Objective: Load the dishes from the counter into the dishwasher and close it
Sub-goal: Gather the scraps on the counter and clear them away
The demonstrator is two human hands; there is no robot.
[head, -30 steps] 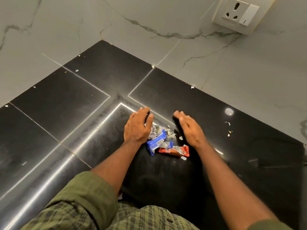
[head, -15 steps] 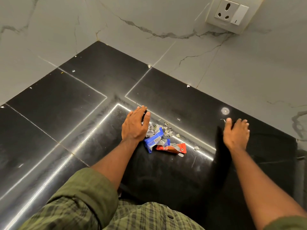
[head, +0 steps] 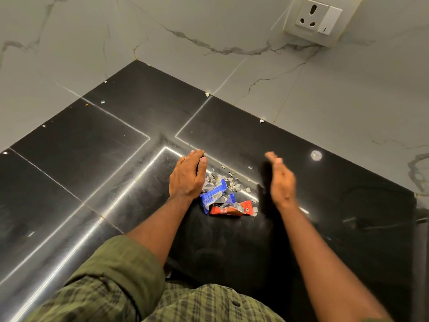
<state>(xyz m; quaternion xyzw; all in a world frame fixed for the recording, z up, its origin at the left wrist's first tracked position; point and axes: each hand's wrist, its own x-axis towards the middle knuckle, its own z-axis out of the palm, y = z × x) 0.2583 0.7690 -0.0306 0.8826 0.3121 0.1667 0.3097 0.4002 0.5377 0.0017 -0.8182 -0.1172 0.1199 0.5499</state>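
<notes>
Head view: left hand (head: 187, 177) flat and open on the black surface (head: 97, 159), fingers straight, touching a heap of blue wrapper (head: 212, 196), red wrapper (head: 231, 209) and foil scraps (head: 232, 182). Right hand (head: 282, 182) open, on edge, blurred, back beside the heap after reaching farther right half a second ago. No containers or dishes visible.

A heap of wrappers (head: 222, 198) lies on the counter (head: 92, 163), well in from its back corner. The left hand (head: 188, 176) rests at the heap's left; the right hand (head: 282, 182), blurred, seems just right of it. A wall socket (head: 318, 19) sits behind, to the right.
</notes>
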